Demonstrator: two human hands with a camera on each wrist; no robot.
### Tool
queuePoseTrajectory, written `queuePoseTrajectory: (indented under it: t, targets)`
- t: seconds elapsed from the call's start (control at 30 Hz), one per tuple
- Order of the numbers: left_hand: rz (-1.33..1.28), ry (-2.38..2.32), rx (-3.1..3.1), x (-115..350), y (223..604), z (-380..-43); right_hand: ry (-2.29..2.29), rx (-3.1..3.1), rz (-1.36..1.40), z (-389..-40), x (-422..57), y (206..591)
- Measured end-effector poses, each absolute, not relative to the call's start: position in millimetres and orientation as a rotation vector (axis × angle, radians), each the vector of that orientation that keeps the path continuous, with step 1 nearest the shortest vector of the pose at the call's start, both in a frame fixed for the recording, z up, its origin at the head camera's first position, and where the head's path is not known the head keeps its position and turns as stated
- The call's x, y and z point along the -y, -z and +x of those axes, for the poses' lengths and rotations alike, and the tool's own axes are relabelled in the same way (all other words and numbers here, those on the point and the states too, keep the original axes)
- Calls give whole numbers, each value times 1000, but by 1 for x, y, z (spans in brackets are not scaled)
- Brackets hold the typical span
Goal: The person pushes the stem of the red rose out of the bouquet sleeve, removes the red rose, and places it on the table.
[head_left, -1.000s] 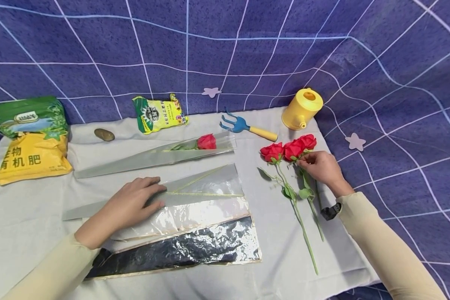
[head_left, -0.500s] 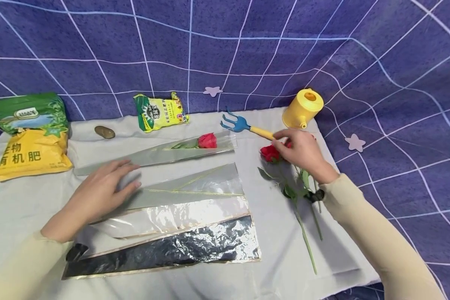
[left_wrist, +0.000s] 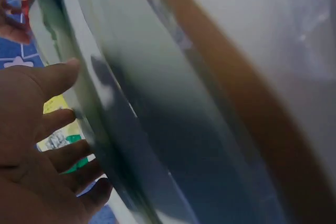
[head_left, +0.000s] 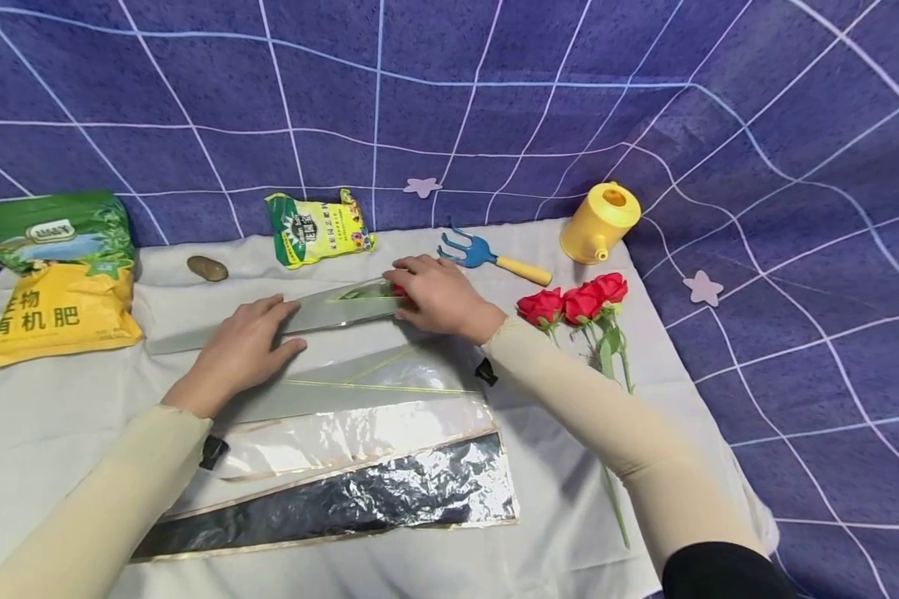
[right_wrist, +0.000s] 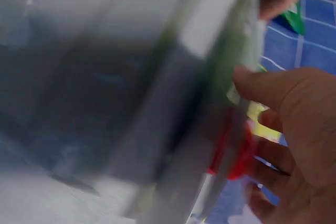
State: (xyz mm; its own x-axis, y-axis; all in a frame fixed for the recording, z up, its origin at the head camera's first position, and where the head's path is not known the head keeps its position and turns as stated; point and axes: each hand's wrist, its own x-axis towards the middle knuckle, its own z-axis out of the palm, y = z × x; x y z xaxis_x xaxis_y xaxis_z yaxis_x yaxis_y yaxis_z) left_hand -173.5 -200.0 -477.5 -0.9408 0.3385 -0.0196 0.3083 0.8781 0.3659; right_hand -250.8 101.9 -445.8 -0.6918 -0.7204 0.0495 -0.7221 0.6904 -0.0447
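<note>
The sleeved rose [head_left: 348, 313] lies on the bench [head_left: 45, 437] with its long axis running from the narrow tail at the person's left, nearer to the body, to the wide mouth at the right and a little farther off. Both hands reach it crosswise. The right hand [head_left: 444, 298] is the nearer to the bloom [right_wrist: 242, 156], while the left hand [head_left: 232, 349] is nearer to the tail, and a bare stretch of wrapper shows between them. That spacing along the axis is, in my judgement, what any move of the sleeved rose turns on: a hand toward each end, thumbs on the near side and fingers toward the far edge.

The left hand is spread, its fingers loosely bent and apart, with the tips at the far edge of the wrapper. The right hand's thumb is extended along the wrapper and its fingers bend beyond the bloom; the right wrist view is blurred there, so I cannot tell whether they pinch or only touch.

From the head, the right hand covers most of the bloom; the right wrist view shows its red plainly, between the thumb and the fingers' side. Only the head view shows the flat black wrapper [head_left: 360, 491] on the near side and three loose roses [head_left: 541, 308] off to the right.
</note>
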Motion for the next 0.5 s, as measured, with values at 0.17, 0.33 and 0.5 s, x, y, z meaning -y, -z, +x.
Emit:
queuePoseTrajectory:
  t: [0.17, 0.33, 0.5]
  targets:
    - [518, -535, -3016, 203, 483, -174, -51, 2808, 1190, -249, -97, 464]
    - [537, -534, -3065, 206, 483, -175, -107, 2751, 1178, -249, -100, 466]
    - [580, -562, -3081, 203, 471, -172, -174, 2684, 1172, -243, -108, 450]
